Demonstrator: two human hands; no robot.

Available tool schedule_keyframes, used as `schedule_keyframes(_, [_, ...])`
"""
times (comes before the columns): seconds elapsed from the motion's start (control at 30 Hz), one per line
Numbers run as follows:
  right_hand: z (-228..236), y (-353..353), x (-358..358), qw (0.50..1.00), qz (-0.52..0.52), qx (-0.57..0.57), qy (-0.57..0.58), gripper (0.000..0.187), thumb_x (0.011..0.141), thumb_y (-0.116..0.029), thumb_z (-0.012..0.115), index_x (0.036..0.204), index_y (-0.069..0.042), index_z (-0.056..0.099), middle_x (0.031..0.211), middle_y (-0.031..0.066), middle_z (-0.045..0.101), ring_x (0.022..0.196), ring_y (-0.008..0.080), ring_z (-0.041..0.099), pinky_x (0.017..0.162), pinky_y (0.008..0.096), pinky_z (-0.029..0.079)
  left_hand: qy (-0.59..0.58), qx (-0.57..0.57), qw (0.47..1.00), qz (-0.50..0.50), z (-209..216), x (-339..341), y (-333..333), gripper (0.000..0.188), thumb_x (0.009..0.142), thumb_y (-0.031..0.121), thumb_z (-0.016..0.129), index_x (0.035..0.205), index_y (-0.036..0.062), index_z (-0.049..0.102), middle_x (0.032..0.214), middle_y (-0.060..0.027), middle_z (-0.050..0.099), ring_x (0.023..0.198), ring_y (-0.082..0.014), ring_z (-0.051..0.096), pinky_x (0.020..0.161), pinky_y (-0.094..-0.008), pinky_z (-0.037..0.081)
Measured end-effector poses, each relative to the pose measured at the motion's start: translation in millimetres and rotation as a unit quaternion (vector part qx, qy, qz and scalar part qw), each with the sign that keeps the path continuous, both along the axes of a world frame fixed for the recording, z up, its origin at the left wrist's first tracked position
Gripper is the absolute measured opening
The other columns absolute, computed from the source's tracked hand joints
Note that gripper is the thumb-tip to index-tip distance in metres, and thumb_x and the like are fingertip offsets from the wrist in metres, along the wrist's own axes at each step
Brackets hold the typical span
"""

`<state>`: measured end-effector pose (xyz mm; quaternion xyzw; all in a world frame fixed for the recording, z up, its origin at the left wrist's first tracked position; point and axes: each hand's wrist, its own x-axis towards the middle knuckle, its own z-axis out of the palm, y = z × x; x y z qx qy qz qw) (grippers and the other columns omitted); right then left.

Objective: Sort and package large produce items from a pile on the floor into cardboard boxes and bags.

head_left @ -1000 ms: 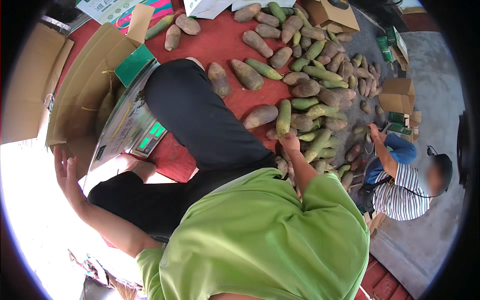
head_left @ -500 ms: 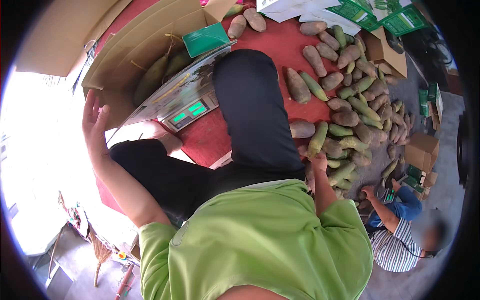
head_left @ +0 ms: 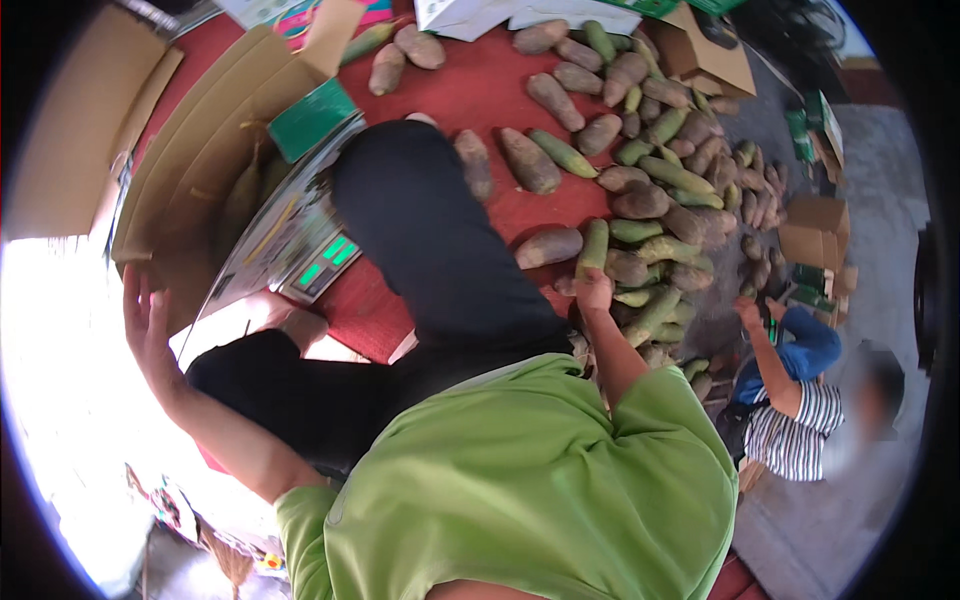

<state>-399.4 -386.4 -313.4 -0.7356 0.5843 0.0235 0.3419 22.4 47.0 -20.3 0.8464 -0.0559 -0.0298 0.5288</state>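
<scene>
My right hand (head_left: 594,290) is closed around the lower end of a long green vegetable (head_left: 593,245), radish-like in shape, which points away from me. It is at the near left edge of a heap of similar green and brownish-pink vegetables (head_left: 640,205). My left hand (head_left: 148,325) is raised, fingers stretched out, beside the near edge of an open cardboard box (head_left: 185,165). Inside that box, larger dark green produce is partly visible. Between the box and my bent knee is a scale (head_left: 318,270) with lit green displays.
Several loose vegetables (head_left: 530,160) lie on the red mat (head_left: 410,110). A green flat piece (head_left: 312,120) sits at the box's edge. Another person (head_left: 795,420) in a striped shirt crouches at the right, near small cardboard boxes (head_left: 815,235). A broom (head_left: 228,555) is at the lower left.
The view has shifted, so most things appear further left. My right hand, still on the green vegetable, has moved slightly away from me. My left hand remains open beside the box.
</scene>
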Motion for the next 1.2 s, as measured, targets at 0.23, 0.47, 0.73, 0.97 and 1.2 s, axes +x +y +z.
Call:
schedule_keyframes(0.23, [-55,9,-5,0.992,0.077,0.084,-0.060,0.032,0.071,-0.014,0.069,0.101,-0.002,0.064,0.092,0.0121,0.067,0.086,0.0194,0.065,0.076,0.0308,0.051,0.007,0.005,1.000,-0.006,0,3,-15,0.052,0.091,0.015,0.055,0.137,0.0005,0.038,0.143,-0.0136,0.037,0.132,-0.0267,0.035,0.103,-0.0363,0.037])
schedule_keyframes(0.47, [-52,20,2,0.988,0.066,0.129,-0.058,0.029,0.074,-0.013,0.069,0.099,-0.002,0.064,0.088,0.0103,0.068,0.083,0.0173,0.064,0.074,0.0295,0.051,0.010,0.011,0.999,0.033,-2,6,-16,0.049,0.093,0.017,0.055,0.136,-0.0008,0.040,0.141,-0.0123,0.039,0.131,-0.0245,0.037,0.101,-0.0369,0.041])
schedule_keyframes(0.73, [-41,-65,60,0.996,0.022,0.027,-0.076,0.026,0.074,-0.011,0.065,0.098,-0.002,0.065,0.090,0.0119,0.067,0.083,0.0214,0.065,0.076,0.0336,0.051,0.029,-0.056,0.998,-0.010,-12,14,7,0.056,0.094,0.021,0.054,0.139,-0.0019,0.032,0.146,-0.0143,0.030,0.134,-0.0302,0.032,0.101,-0.0400,0.041])
schedule_keyframes(0.97, [-34,-134,136,0.990,0.100,-0.092,0.049,0.027,0.078,-0.019,0.061,0.101,-0.005,0.062,0.105,0.0160,0.062,0.101,0.0320,0.059,0.086,0.0414,0.048,0.051,-0.088,0.994,-0.046,-14,16,7,0.062,0.093,0.027,0.055,0.141,-0.0018,0.028,0.149,-0.0165,0.023,0.136,-0.0330,0.027,0.103,-0.0397,0.038])
schedule_keyframes(1.2, [-35,-182,208,0.955,0.204,-0.127,0.176,0.051,0.071,-0.019,0.074,0.117,-0.013,0.053,0.116,0.0090,0.053,0.113,0.0276,0.050,0.092,0.0408,0.046,0.084,-0.102,0.989,-0.060,-17,23,11,0.067,0.091,0.029,0.057,0.142,-0.0017,0.024,0.150,-0.0163,0.019,0.136,-0.0337,0.026,0.101,-0.0377,0.040])
